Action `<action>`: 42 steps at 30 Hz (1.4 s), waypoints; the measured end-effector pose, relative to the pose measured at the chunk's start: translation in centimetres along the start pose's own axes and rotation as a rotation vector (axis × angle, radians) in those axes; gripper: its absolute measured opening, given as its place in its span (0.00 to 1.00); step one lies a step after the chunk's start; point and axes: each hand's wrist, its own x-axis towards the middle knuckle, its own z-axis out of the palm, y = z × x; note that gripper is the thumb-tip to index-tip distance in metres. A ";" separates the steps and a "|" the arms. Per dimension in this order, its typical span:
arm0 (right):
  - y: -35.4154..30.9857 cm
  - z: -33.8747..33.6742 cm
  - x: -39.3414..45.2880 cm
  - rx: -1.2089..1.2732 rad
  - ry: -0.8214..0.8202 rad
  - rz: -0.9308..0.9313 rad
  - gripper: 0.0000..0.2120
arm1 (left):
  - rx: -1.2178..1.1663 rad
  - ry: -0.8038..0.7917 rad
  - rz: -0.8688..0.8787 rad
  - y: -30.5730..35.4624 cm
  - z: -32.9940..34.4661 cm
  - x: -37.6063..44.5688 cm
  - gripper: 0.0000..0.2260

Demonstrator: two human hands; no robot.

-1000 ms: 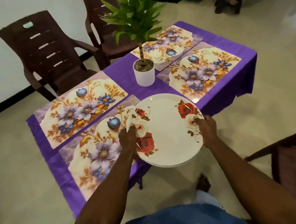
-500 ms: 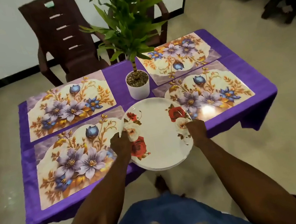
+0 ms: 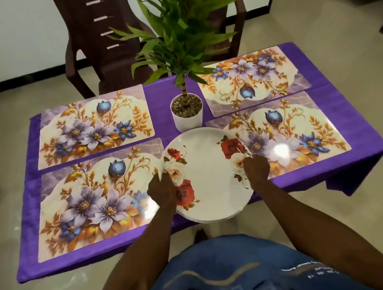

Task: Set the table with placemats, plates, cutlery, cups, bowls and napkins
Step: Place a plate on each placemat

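White plates [image 3: 208,174] w/ red roses, stacked, are being gripped at both rims: left hand [image 3: 162,191] is clasping the left edge, right hand [image 3: 257,170] the right edge. Stack is hanging betw. the hands, over the near edge of the purple tablecloth [image 3: 161,99], betw. two near placemats [image 3: 94,199] [image 3: 286,140]. Pot [image 3: 188,116] w/ pebbles and a plant is standing just beyond.

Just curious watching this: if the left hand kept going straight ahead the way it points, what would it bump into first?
Probably the white plant pot. The left hand grips the plate stack and points up the table toward it, though depth is hard to judge.
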 end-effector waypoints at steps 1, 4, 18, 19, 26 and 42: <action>0.0 0.1 0.2 -0.018 -0.005 -0.024 0.13 | 0.006 0.008 -0.031 0.5 0.1 -0.1 0.20; 0.8 0.0 1.3 -0.101 -0.037 -0.101 0.13 | 0.026 0.031 -0.082 0.3 0.7 0.1 0.22; 1.6 -1.2 1.3 0.021 -0.025 -0.195 0.14 | 0.352 0.159 0.031 -0.3 -0.5 -2.3 0.20; 1.3 -1.3 1.2 0.023 -0.025 -0.180 0.14 | 0.356 0.151 0.026 -0.1 -0.7 -2.3 0.19; 0.2 -2.1 0.8 -0.084 0.027 -0.180 0.13 | 0.475 0.150 0.106 0.7 -1.2 -2.2 0.14; -2.4 -0.5 -3.4 0.261 -0.104 -0.200 0.20 | 0.089 0.357 -0.013 1.9 -4.5 -4.2 0.13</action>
